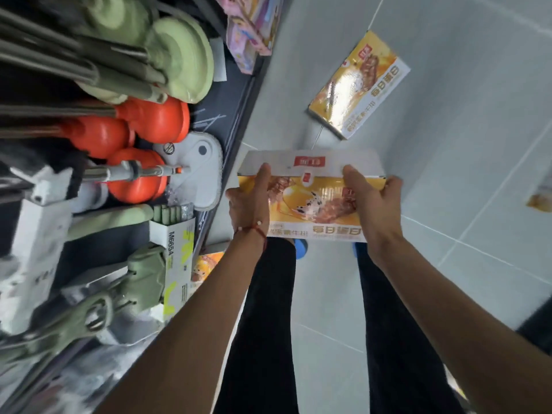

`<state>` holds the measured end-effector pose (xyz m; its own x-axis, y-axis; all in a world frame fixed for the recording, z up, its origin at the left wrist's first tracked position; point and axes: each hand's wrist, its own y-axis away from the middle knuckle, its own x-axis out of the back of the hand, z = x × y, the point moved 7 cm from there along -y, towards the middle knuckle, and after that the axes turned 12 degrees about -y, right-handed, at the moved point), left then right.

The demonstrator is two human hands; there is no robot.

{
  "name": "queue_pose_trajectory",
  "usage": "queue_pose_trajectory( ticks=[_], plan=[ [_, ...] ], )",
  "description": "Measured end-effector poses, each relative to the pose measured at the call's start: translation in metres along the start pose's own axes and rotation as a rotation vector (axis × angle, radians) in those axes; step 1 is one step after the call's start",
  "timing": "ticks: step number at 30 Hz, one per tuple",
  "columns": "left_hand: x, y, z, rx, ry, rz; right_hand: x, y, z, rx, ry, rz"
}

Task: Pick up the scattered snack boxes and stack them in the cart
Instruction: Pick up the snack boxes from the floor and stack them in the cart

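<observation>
The left hand (pixel 249 204) curls round the left end of a yellow snack box (pixel 310 201), thumb on its top edge; the right hand (pixel 373 201) clasps the right end. Gripped by both hands, it hangs level above the grey tiled floor (pixel 448 174), in front of the person's legs (pixel 268 294). A second box (pixel 358 85) lies flat on the floor ahead, well apart. Left, a shelf (pixel 236 115) carries green mop heads (pixel 179 61) and orange mop heads (pixel 155 121)
</observation>
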<state>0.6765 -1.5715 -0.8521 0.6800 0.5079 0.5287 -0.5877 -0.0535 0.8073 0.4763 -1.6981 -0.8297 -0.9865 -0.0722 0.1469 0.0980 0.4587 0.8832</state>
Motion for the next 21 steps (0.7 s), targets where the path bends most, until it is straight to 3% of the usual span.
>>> queue_pose_trajectory(
  ticks=[13, 21],
  plan=[
    [0.077, 0.193, -0.021, -0.155, 0.357, -0.021, 0.06, 0.157, -0.106, 0.256, 0.229, -0.31],
    [0.116, 0.307, -0.05, -0.097, 0.625, 0.16, 0.073, 0.241, -0.144, 0.385, 0.45, -0.582]
  ],
)
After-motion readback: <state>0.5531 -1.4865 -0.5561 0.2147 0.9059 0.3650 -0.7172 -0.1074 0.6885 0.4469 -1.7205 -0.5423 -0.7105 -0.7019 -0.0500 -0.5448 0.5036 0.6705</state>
